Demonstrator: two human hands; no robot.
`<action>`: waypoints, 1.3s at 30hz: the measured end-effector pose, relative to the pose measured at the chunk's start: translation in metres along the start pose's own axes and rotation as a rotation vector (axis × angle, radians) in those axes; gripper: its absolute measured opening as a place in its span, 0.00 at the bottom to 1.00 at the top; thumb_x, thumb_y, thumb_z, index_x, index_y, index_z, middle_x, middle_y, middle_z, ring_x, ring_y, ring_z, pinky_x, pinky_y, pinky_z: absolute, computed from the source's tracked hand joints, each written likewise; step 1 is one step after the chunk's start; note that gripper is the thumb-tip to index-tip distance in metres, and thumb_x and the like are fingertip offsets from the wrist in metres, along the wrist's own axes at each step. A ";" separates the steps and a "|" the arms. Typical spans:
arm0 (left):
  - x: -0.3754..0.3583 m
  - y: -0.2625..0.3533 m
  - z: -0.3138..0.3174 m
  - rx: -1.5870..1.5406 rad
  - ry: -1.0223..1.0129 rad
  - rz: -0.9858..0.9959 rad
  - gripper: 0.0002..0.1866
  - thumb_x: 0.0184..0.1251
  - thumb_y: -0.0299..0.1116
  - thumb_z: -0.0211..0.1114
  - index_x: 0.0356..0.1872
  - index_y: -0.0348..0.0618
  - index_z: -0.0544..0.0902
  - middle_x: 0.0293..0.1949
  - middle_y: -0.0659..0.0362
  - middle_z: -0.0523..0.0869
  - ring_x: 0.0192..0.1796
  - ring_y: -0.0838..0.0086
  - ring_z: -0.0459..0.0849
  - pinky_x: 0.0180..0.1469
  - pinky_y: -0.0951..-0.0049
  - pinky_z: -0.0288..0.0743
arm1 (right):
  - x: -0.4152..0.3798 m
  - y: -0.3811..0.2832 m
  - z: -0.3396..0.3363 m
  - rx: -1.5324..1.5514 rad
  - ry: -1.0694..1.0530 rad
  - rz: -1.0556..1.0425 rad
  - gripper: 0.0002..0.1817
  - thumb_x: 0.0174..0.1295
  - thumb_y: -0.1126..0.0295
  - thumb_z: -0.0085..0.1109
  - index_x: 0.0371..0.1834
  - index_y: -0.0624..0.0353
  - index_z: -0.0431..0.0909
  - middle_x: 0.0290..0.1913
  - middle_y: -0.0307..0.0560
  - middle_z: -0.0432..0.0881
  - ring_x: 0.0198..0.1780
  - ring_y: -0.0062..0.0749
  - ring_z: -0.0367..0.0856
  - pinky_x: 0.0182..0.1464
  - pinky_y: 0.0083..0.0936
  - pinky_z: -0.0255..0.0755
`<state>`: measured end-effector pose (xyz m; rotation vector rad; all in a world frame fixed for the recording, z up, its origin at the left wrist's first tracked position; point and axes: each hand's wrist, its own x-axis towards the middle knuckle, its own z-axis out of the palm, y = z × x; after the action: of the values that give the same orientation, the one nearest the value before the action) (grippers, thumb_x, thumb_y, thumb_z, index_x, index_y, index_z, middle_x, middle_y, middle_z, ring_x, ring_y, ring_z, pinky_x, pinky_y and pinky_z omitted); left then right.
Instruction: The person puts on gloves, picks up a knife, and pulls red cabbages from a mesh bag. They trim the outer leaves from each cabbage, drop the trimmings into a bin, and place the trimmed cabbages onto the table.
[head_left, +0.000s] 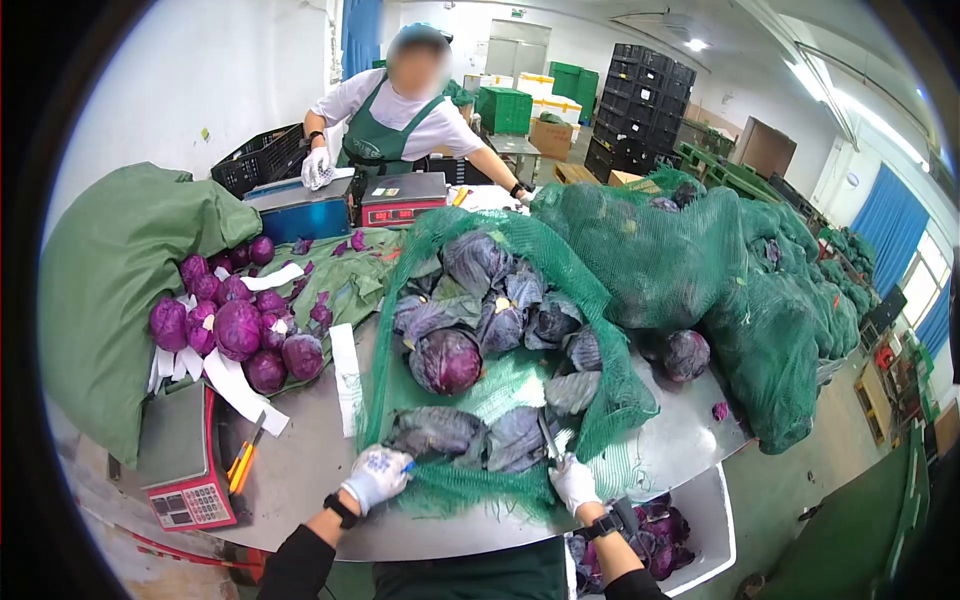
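Green mesh netting (470,490) of an opened sack lies spread over the near part of a steel table (300,470), and both gloved hands grip its front edge. Left hand (377,476), in a white glove with a dark watch at the wrist, is closed into a fist around a bunched fold of the mesh near the table's front rim. Right hand (573,482), also gloved and with a watch on the wrist, is curled shut around the handle of a knife (550,440) whose blade points up and away into the netting; whether those fingers also pinch the mesh cannot be told. Inside the sack rest red cabbages (446,360) with loose grey-purple outer leaves, one round head in the middle and several leafy ones near the hands. To the right, more full green net sacks (700,250) are heaped up, one cabbage showing under their edge. Below the table's right front corner stands a steel bin (715,520) holding purple leaf trimmings. To the left lie white paper strips (345,375) and a pile of trimmed purple cabbages (235,325) on green cloth (110,270), with a red weighing scale (185,470) at the near left corner. Across the table a person in a green apron (385,140) stands behind another scale (403,198) and a blue box (300,210), one gloved hand resting on the box.
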<state>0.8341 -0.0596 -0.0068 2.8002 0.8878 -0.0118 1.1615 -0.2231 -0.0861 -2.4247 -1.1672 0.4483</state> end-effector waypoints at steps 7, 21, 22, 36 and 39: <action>-0.042 0.003 0.008 -0.013 -0.163 -0.051 0.11 0.57 0.43 0.59 0.34 0.48 0.81 0.32 0.53 0.85 0.38 0.57 0.84 0.47 0.58 0.73 | -0.068 0.004 0.000 -0.104 -0.056 -0.060 0.12 0.58 0.61 0.54 0.35 0.59 0.72 0.30 0.62 0.80 0.32 0.59 0.80 0.36 0.49 0.75; -0.033 -0.009 -0.048 -0.183 -0.448 0.079 0.24 0.61 0.51 0.58 0.54 0.48 0.79 0.45 0.48 0.84 0.48 0.56 0.82 0.52 0.60 0.72 | -0.115 0.020 0.033 0.031 -0.079 -0.144 0.18 0.58 0.58 0.59 0.45 0.57 0.74 0.27 0.51 0.80 0.30 0.47 0.82 0.35 0.39 0.76; -0.027 -0.012 -0.054 -0.211 -0.337 0.164 0.27 0.62 0.54 0.58 0.56 0.49 0.78 0.45 0.48 0.83 0.47 0.56 0.81 0.51 0.61 0.73 | -0.120 0.009 0.012 0.279 -0.093 -0.108 0.17 0.59 0.58 0.60 0.46 0.57 0.75 0.24 0.50 0.79 0.25 0.41 0.80 0.30 0.37 0.74; 0.177 0.082 -0.067 -0.231 0.017 0.258 0.23 0.65 0.45 0.52 0.57 0.46 0.76 0.52 0.49 0.79 0.55 0.56 0.76 0.59 0.61 0.68 | -0.073 -0.082 -0.100 1.090 -0.070 0.007 0.16 0.65 0.71 0.55 0.56 0.60 0.72 0.17 0.35 0.71 0.14 0.18 0.67 0.17 0.18 0.63; 0.211 0.087 -0.019 -0.308 0.071 0.258 0.23 0.65 0.44 0.54 0.58 0.45 0.75 0.55 0.48 0.78 0.57 0.55 0.76 0.60 0.62 0.68 | -0.048 -0.086 -0.075 1.339 -0.144 0.078 0.18 0.63 0.74 0.57 0.57 0.59 0.71 0.26 0.35 0.72 0.16 0.17 0.66 0.18 0.18 0.67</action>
<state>1.0556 -0.0047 0.0137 2.6119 0.4865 0.2435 1.1098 -0.2293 0.0264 -1.2569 -0.4731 1.0178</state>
